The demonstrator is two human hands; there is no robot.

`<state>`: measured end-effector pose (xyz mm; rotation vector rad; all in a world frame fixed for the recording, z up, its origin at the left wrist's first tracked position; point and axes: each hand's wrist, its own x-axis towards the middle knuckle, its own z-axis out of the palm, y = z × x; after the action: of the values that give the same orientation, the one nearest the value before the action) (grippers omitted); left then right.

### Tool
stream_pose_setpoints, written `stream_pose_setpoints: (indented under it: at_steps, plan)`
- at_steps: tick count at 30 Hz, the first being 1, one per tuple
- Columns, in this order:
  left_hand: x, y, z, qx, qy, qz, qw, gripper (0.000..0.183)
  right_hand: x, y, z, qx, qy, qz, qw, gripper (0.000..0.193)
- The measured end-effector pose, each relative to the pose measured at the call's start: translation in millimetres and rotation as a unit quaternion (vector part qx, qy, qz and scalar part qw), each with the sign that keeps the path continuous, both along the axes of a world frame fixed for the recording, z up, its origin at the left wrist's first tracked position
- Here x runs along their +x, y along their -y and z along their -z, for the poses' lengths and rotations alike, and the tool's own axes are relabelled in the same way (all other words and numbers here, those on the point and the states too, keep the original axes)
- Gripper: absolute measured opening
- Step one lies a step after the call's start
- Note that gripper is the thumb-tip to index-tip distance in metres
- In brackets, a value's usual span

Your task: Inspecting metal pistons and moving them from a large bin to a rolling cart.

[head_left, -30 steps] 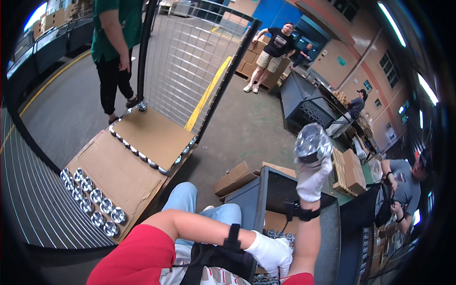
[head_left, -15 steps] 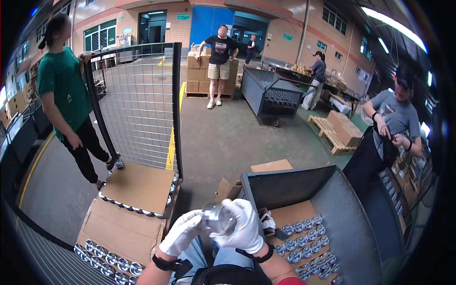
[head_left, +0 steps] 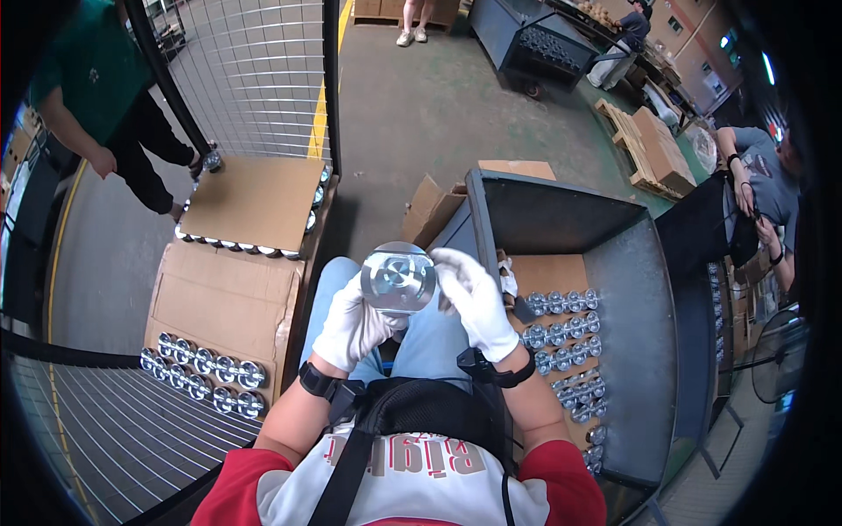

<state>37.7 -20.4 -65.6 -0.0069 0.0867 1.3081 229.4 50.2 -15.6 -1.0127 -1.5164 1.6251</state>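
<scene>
In front of my lap, a shiny round metal part (head_left: pixel 399 279) faces up, with circular machining marks on its flat face. My left hand (head_left: pixel 358 326), in a white glove, is closed on it from below and the left. My right hand (head_left: pixel 474 302), gloved likewise, is at the part's right edge with its fingers apart and bent; whether the fingertips touch the rim is hard to tell. To the right, rows of similar metal parts (head_left: pixel 561 331) lie on cardboard inside a grey metal bin (head_left: pixel 627 280). More such parts (head_left: pixel 206 373) stand in rows at the left.
A cardboard sheet (head_left: pixel 254 202) covers a layer of parts on the left stack, beside a black mesh panel (head_left: pixel 254 79). A person in green (head_left: pixel 96 96) stands there. Another person (head_left: pixel 759 184) is behind the bin. Cardboard flaps (head_left: pixel 430 210) stick up by the bin's left corner.
The view has tipped down. The metal part has turned so its flat face shows. My right hand has shifted from around the part to its right edge; my left hand keeps hold.
</scene>
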Motion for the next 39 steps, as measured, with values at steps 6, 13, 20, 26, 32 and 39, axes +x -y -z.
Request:
stream_pose_setpoints:
  at_steps: [6, 13, 20, 26, 32, 39]
  plan:
    - [6.6, 12.9, 6.5, -0.025, 0.080, 0.065, 0.994, 0.033, -8.4, 21.6, 4.6, -0.133, -0.102, -0.012, 0.986, 0.018]
    - [10.1, 13.9, -7.6, -0.089, -0.006, 0.051, 0.995, 0.041, -12.5, 28.7, 16.9, -0.154, -0.122, 0.025, 0.980, 0.013]
    - [8.6, 9.3, 12.5, -0.021, -0.009, 0.076, 0.997, 0.042, -10.2, 31.0, 20.6, -0.116, -0.104, 0.058, 0.986, 0.014]
    - [10.1, -0.8, -37.4, -0.024, -0.356, -0.085, 0.930, 0.064, -8.3, 28.3, 26.2, -0.091, -0.107, 0.078, 0.987, 0.014]
    - [-8.9, -21.9, -35.9, -0.019, -0.749, -0.014, 0.662, 0.051, -8.9, 27.9, 30.8, -0.065, -0.091, 0.059, 0.992, 0.014]
    - [-3.6, -2.5, -7.1, -0.082, -0.521, -0.041, 0.848, 0.061, -5.8, 20.5, 29.0, -0.166, -0.152, 0.102, 0.969, 0.013]
